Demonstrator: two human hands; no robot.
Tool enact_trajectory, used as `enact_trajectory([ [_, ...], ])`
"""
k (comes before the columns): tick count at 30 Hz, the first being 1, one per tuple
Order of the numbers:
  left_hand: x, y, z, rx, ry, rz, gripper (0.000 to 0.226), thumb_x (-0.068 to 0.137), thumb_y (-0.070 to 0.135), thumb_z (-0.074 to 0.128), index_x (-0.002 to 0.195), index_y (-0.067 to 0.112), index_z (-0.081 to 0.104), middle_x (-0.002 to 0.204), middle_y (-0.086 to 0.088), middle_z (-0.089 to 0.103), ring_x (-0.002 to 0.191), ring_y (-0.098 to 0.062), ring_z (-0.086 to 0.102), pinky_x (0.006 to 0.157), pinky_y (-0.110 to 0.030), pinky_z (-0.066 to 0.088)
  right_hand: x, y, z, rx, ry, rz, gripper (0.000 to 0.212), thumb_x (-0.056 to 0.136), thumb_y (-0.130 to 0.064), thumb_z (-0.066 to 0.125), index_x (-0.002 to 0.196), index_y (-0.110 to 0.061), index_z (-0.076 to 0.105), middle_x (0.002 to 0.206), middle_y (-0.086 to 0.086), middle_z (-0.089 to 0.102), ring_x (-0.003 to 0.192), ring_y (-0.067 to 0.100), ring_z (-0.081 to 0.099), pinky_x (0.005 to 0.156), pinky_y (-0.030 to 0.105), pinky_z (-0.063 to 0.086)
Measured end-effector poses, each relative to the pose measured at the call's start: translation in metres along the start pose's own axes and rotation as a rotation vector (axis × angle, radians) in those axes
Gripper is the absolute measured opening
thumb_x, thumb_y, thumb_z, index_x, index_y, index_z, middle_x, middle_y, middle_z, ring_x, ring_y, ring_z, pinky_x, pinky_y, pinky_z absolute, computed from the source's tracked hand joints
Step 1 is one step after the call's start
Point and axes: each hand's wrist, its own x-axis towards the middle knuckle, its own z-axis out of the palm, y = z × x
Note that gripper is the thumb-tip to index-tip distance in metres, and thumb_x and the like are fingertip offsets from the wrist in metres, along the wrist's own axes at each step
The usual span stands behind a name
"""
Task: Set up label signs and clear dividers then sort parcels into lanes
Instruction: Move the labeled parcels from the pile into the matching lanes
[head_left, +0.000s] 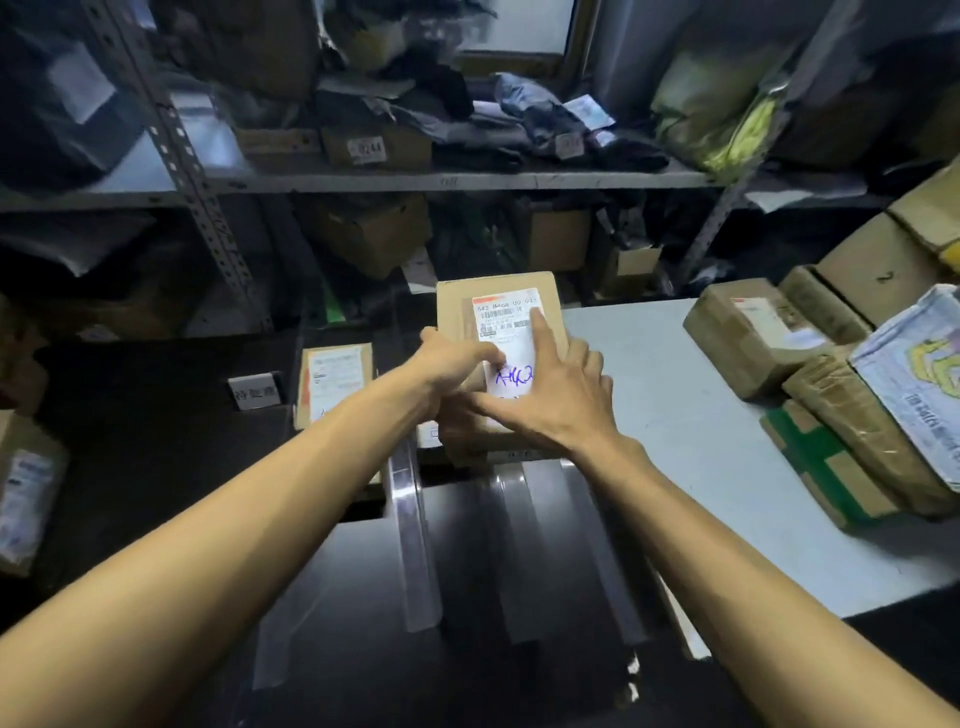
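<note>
Parcel (457, 301) label (506, 332): "542", blue scrawl

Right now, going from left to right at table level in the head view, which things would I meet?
White-labelled parcel at the left edge → small sign card → flat labelled parcel → cardboard box gripped by the left hand and right hand → brown taped box → parcel with yellow print.
</note>
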Motion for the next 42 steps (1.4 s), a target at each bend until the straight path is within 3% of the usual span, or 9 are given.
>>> enact_trajectory([
  [8,0.033,0.005,0.055,-0.031,-0.036,-0.116,0.057,0.081,0.024,0.058,0.129,0.014,0.03,0.103,-0.007,0.05,0.087,-0.025,0.058,0.061,-0.032,0.047,0.047,0.04,0.015,-0.188,-0.198,-0.04,0.116,0.065,-0.085,0.056,0.155,-0.038,0.0,0.159,0.019,-0.02,0.133,0.048,0.026,0.106,0.055,0.031],
  [14,0.075,0.014,0.088,0.031,-0.024,-0.103,0.066,0.083,0.03,0.055,0.138,0.013,0.024,0.126,-0.014,0.048,0.107,-0.032,0.054,0.089,-0.044,0.051,0.092,0.065,0.026,-0.157,-0.243,0.034,0.125,0.062,-0.079,0.064,0.152,-0.042,-0.015,0.157,0.014,-0.03,0.132,0.046,0.024,0.101,0.055,0.035],
  [18,0.094,0.01,0.101,0.135,-0.045,-0.066,0.069,0.088,0.032,0.054,0.144,0.013,0.019,0.115,-0.007,0.054,0.094,-0.023,0.058,0.066,-0.034,0.046,0.11,0.084,0.034,-0.141,-0.246,0.061,0.127,0.057,-0.083,0.06,0.15,-0.046,-0.019,0.157,0.011,-0.031,0.129,0.044,0.025,0.097,0.052,0.037],
  [20,0.103,-0.001,0.096,0.34,-0.03,0.051,0.073,0.091,0.036,0.052,0.15,0.017,0.014,0.136,-0.01,0.047,0.114,-0.029,0.055,0.089,-0.043,0.048,0.11,0.091,0.043,-0.139,-0.264,0.039,0.121,0.057,-0.083,0.055,0.15,-0.048,-0.015,0.157,0.008,-0.029,0.124,0.042,0.026,0.09,0.047,0.034],
  [22,0.11,-0.015,0.088,0.708,0.036,0.242,0.079,0.091,0.032,0.051,0.155,0.023,0.006,0.158,-0.015,0.021,0.143,-0.036,0.025,0.114,-0.054,0.027,0.109,0.097,0.055,-0.124,-0.307,0.041,0.12,0.056,-0.085,0.055,0.15,-0.049,-0.01,0.157,0.005,-0.024,0.121,0.04,0.027,0.088,0.046,0.033],
  [25,0.118,-0.03,0.08,1.014,0.055,0.401,0.081,0.088,0.026,0.052,0.155,0.03,0.009,0.164,-0.009,0.004,0.15,-0.031,0.001,0.12,-0.056,0.005,0.111,0.102,0.074,-0.132,-0.38,0.064,0.121,0.056,-0.087,0.058,0.151,-0.047,-0.007,0.157,0.005,-0.02,0.127,0.042,0.025,0.098,0.052,0.034],
  [31,0.131,-0.051,0.087,1.414,-0.07,0.548,0.055,0.089,0.026,0.045,0.144,0.027,0.041,0.155,-0.002,0.031,0.147,-0.032,0.009,0.117,-0.057,-0.008,0.119,0.109,0.11,-0.141,-0.376,0.128,0.114,0.055,-0.072,0.057,0.148,-0.05,-0.005,0.159,0.004,-0.021,0.132,0.047,0.02,0.099,0.056,0.035],
  [35,0.134,-0.063,0.101,1.596,-0.137,0.57,0.044,0.094,0.03,0.041,0.135,0.022,0.053,0.144,-0.001,0.046,0.148,-0.032,0.008,0.11,-0.056,-0.025,0.121,0.118,0.133,-0.208,-0.419,0.049,0.092,0.079,-0.056,0.057,0.153,-0.036,0.006,0.16,0.016,-0.004,0.131,0.047,0.022,0.107,0.053,0.028],
  [42,0.136,-0.069,0.114,1.665,-0.177,0.496,0.053,0.095,0.037,0.036,0.142,0.016,0.047,0.153,-0.009,0.04,0.151,-0.032,0.003,0.11,-0.059,-0.025,0.128,0.127,0.133,-0.293,-0.549,-0.022,0.076,0.092,-0.048,0.045,0.156,-0.031,0.008,0.163,0.018,-0.005,0.144,0.048,0.003,0.12,0.05,0.009],
])
